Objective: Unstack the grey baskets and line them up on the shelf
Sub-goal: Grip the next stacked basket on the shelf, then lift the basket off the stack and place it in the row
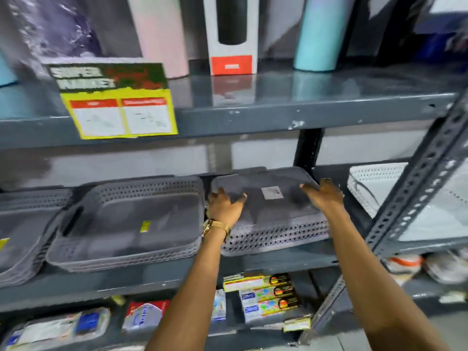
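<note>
- Under both hands, the upturned basket (268,211): grey matt plastic, smooth base, perforated sides.
- Left of the hands, a basket stack (131,224): same dull perforated plastic.
- Shelf (278,102) above the hands: grey painted metal, glossy, chipped edge.
- Wristwatch (215,226) at the left hand: shiny gold metal.

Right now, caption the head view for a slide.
Both hands, left hand and right hand, on an upturned grey basket on the shelf.
</note>
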Tool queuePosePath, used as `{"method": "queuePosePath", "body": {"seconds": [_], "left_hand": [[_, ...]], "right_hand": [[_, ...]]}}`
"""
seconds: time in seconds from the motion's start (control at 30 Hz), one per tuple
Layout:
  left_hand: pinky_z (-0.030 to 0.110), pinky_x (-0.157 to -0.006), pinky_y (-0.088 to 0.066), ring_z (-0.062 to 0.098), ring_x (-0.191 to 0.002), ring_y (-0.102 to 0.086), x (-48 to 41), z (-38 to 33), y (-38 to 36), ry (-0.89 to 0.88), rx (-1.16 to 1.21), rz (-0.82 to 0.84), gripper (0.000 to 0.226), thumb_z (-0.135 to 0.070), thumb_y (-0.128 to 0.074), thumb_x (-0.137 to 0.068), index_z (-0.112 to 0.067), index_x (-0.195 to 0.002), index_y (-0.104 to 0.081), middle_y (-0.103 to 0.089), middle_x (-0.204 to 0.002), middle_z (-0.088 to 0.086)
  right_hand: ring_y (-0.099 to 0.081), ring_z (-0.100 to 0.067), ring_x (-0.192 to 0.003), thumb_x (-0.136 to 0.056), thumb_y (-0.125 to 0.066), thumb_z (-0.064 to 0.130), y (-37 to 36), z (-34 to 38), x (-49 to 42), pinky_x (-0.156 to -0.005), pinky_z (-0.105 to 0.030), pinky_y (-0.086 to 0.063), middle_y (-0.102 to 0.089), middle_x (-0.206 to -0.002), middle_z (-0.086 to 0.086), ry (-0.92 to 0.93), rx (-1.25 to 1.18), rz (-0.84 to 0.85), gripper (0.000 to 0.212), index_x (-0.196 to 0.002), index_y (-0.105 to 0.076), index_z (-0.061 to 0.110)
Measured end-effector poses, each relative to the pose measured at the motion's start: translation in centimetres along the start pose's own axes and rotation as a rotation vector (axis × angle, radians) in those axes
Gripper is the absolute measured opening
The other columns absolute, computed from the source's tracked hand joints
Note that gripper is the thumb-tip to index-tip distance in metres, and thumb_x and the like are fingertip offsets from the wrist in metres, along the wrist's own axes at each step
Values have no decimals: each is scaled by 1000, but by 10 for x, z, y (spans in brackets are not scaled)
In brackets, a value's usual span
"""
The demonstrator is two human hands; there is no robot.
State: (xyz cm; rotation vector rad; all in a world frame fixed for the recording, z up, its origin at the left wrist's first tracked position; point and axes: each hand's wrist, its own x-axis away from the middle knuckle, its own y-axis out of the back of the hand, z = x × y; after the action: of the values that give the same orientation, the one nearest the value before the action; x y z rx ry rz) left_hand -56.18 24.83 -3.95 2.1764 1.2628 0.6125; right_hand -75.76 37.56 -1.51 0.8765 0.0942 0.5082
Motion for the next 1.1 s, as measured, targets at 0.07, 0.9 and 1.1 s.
{"method": "queuePosePath", "body": {"seconds": [0.07, 0.9, 1.1], "left_hand": [[46, -108, -38, 42, -131, -41, -10, 0, -12, 102, -7, -31, 92, -67, -52, -74, -10, -143, -34, -44, -144, 22], [48, -106, -40, 29, -122, -51, 35, -17, 2, 65, 642, -494, 62, -66, -39, -87, -20, -127, -48, -55, -135, 9], [28, -67, -35, 15, -81, -47, 50, -6, -19, 66, 727, -493, 23, -37, -42, -91, -18, -102, -49, -52, -81, -7]], "right_hand": [[-38, -42, -134, -83, -59, 52, 9, -15, -17, -110, -49, -32, -41, -145, -25, -41, 45, 32, 78, -136, -41, -1], [-44, -28, -132, -68, -41, 83, 19, -32, -12, -106, -52, -37, -46, -145, -4, -234, -1042, 54, 87, -136, -44, 29], [-52, -13, -98, -84, -37, 45, -3, -56, -7, -80, -27, -41, -54, -116, 5, -373, -1192, 15, 28, -97, -58, 30]]}}
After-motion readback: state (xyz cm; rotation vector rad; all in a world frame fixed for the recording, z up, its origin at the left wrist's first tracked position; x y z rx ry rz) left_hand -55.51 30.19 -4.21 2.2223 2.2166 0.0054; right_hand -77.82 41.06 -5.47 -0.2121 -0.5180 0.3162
